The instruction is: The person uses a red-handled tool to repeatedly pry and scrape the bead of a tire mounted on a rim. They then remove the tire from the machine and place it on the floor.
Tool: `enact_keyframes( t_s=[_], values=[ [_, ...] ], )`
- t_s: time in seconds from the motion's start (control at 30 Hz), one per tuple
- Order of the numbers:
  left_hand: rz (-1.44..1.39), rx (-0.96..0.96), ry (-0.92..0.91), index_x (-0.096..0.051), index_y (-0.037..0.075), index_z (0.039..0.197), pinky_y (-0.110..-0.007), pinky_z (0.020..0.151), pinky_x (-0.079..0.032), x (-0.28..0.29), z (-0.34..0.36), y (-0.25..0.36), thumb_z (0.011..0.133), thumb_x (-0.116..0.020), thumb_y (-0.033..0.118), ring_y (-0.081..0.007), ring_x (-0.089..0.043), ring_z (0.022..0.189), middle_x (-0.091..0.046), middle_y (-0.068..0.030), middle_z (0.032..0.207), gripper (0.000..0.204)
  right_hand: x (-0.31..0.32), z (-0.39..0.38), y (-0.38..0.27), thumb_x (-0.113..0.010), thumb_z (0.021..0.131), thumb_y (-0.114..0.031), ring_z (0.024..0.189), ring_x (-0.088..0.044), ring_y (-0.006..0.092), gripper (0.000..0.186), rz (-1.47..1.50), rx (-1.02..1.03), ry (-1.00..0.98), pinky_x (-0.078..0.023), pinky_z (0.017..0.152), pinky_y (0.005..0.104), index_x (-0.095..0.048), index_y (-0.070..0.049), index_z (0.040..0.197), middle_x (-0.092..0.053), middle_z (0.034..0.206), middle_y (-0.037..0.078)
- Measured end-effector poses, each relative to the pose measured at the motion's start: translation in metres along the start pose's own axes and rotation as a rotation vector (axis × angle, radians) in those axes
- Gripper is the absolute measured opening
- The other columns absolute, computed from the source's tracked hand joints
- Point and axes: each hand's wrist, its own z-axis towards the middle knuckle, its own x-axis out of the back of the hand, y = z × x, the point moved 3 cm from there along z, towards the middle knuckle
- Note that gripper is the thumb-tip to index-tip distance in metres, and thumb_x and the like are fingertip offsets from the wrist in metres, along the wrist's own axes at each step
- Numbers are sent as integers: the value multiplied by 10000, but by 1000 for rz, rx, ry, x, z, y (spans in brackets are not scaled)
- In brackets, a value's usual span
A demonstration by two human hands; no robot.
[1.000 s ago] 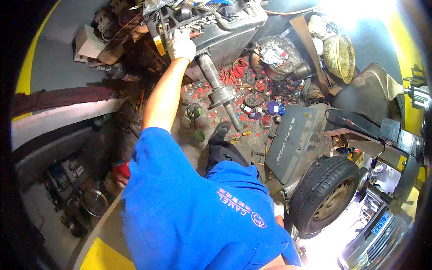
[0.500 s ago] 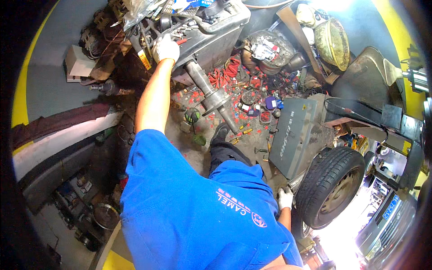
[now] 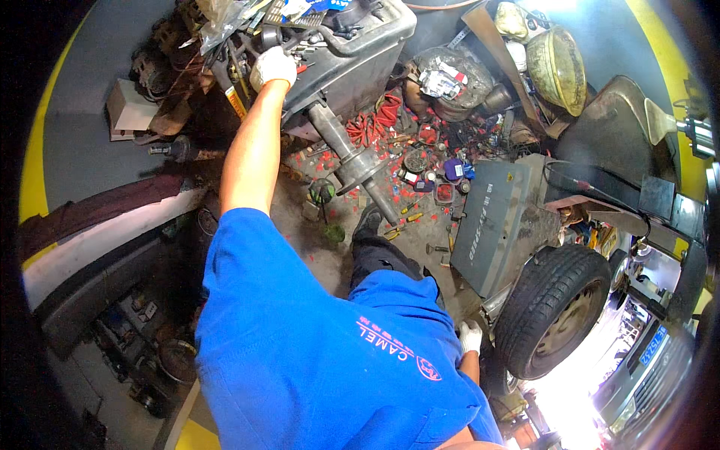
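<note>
My left hand [image 3: 272,69], in a white glove, reaches in among tools on top of a dark grey tool bin [image 3: 364,71]. Its fingers look curled, and whatever is in them is hidden. Close beside it lies a tool with a red handle [image 3: 303,68]. Loose metal parts and sockets [image 3: 309,45] lie just beyond it. Lower right, my white-gloved right hand [image 3: 471,337] hangs beside my body near the tyre [image 3: 551,307]. Its fingers look loosely apart, and no held thing shows.
A metal shaft with a round flange [image 3: 361,169] juts from the bin toward me. Red scraps, small jars and hand tools [image 3: 409,217] litter the floor. A grey metal box [image 3: 491,225] stands on the right, with a yellowish basin [image 3: 555,71] behind it.
My left hand has shifted slightly up and to the left among the tools; the glove now covers the spot where a red handle showed. My right hand is slightly lower.
</note>
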Motion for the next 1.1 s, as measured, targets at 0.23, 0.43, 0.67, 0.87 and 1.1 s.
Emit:
enact_keyframes(
  t_s=[0.23, 0.43, 0.67, 0.87, 1.1],
  values=[
    [174, -49, -327, -772, 28, 1087, -459, 949, -562, 9, 12, 7, 865, -691, 391, -417, -701, 1093, -729, -250, 1125, 433, 8, -11, -50, -645, 906, -136, 897, -682, 243, 301, 80, -35, -2, -537, 823, 359, -718, 42, 1137, -745, 1045, 173],
    [99, 48, -289, -754, 8, 1113, -471, 966, -552, 30, 2, 23, 831, -719, 366, -415, -700, 1112, -726, -248, 1164, 457, -6, 10, 3, -637, 894, -113, 849, -660, 225, 291, 16, 86, -16, -524, 774, 359, -704, 30, 1139, -746, 1025, 142],
    [-1704, 6, -299, -670, 26, 1160, -256, 683, -536, 140, -103, 107, 888, -670, 31, -136, -636, 786, -690, -69, 939, 272, -7, 3, -11, -654, 864, -247, 1064, -709, 365, 395, 48, -43, -59, -535, 939, 406, -732, 55, 1107, -750, 1099, 244],
    [-2399, -270, -689, -623, 18, 1292, -276, 655, -520, 175, -196, 176, 904, -630, 4, -175, -604, 807, -663, -88, 964, 388, -14, 19, -12, -651, 871, -227, 999, -714, 371, 365, -23, 69, -30, -543, 897, 425, -739, 44, 1099, -751, 1089, 232],
    [-2335, -361, -919, -644, -23, 1253, -336, 758, -531, 178, -219, 233, 893, -718, 55, -212, -644, 901, -693, -136, 1047, 376, -39, 6, 29, -632, 890, -193, 871, -693, 268, 374, 282, -60, -23, -546, 801, 389, -699, 38, 1176, -736, 993, 203]
  ],
)
